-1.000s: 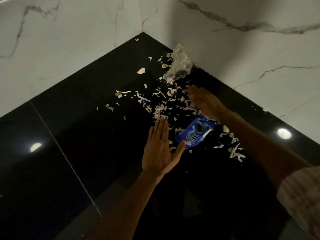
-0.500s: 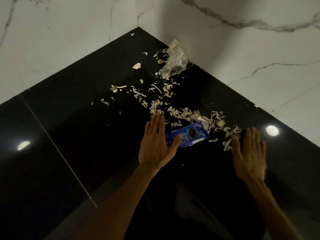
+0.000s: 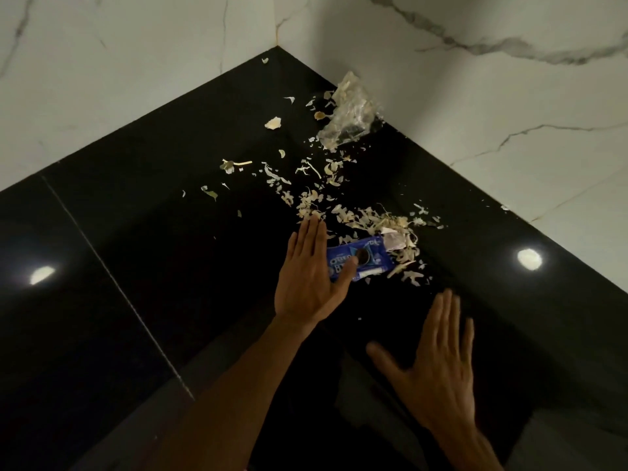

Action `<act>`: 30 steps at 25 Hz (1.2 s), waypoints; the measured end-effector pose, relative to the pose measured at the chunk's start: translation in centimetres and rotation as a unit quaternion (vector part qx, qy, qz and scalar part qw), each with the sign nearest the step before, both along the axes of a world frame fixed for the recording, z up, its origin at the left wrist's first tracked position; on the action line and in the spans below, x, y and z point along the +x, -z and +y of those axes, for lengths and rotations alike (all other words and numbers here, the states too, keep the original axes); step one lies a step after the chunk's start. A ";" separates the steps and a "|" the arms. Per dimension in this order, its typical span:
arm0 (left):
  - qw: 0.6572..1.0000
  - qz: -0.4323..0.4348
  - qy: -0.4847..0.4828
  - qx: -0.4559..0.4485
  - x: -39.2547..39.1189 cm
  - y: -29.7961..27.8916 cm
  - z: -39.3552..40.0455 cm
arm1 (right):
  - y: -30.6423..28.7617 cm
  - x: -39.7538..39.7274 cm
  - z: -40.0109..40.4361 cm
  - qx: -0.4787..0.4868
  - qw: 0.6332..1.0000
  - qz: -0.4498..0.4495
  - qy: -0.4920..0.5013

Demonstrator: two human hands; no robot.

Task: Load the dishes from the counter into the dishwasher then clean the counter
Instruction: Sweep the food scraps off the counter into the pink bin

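Note:
A glossy black counter (image 3: 142, 253) runs into a corner between white marbled walls. Pale peel scraps (image 3: 360, 219) lie scattered across it, densest just beyond a blue Oreo wrapper (image 3: 365, 258). My left hand (image 3: 311, 277) lies flat with straight fingers, its thumb touching the wrapper's left end. My right hand (image 3: 438, 365) is spread flat and blurred, nearer me and right of the wrapper, apart from the scraps. A crumpled clear plastic bag (image 3: 350, 117) sits against the right wall near the corner.
White marble walls (image 3: 475, 107) close the counter on the far left and right sides. A seam (image 3: 115, 283) crosses the counter on the left. Two ceiling lights reflect in the surface. A small white paper piece (image 3: 394, 241) lies beside the wrapper.
My right hand swept from beyond the scraps back toward me, dragging peel scraps into a pile behind the wrapper, then drew further back. My left hand stayed beside the wrapper.

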State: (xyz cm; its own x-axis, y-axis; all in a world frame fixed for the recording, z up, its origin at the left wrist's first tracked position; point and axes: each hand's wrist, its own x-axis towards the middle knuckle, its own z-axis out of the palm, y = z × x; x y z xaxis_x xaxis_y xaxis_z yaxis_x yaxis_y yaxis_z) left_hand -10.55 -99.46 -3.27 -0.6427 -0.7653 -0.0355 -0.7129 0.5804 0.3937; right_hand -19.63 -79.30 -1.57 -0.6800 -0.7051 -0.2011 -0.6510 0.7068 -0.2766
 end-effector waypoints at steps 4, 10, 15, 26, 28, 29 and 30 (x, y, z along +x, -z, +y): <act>1.000 -0.002 0.002 -0.005 0.0 0.1 -0.1 | 0.7 2.0 -2.1 0.066 0.997 0.025 0.027; 0.998 0.051 -0.028 0.024 0.0 -0.1 0.1 | 0.7 -1.8 -9.5 -0.048 0.999 0.015 -0.004; 0.957 0.237 -0.119 0.119 0.9 -1.8 0.2 | 0.5 -3.0 -10.8 -0.121 0.993 0.000 0.006; 0.983 -0.044 -0.177 0.031 13.6 -1.5 -21.3 | 0.7 -3.4 -11.7 -0.048 0.998 0.042 0.010; 0.993 -0.035 -0.108 0.037 10.5 -1.7 -22.9 | 0.9 -3.4 -11.9 -0.040 0.998 0.047 0.012; 0.996 -0.024 -0.077 0.040 8.6 -1.9 -22.9 | 0.9 -3.5 -12.1 -0.042 0.998 0.048 0.012; 0.998 -0.013 -0.048 0.045 6.6 -1.9 -22.7 | 1.0 -3.6 -12.3 -0.045 0.998 0.050 0.013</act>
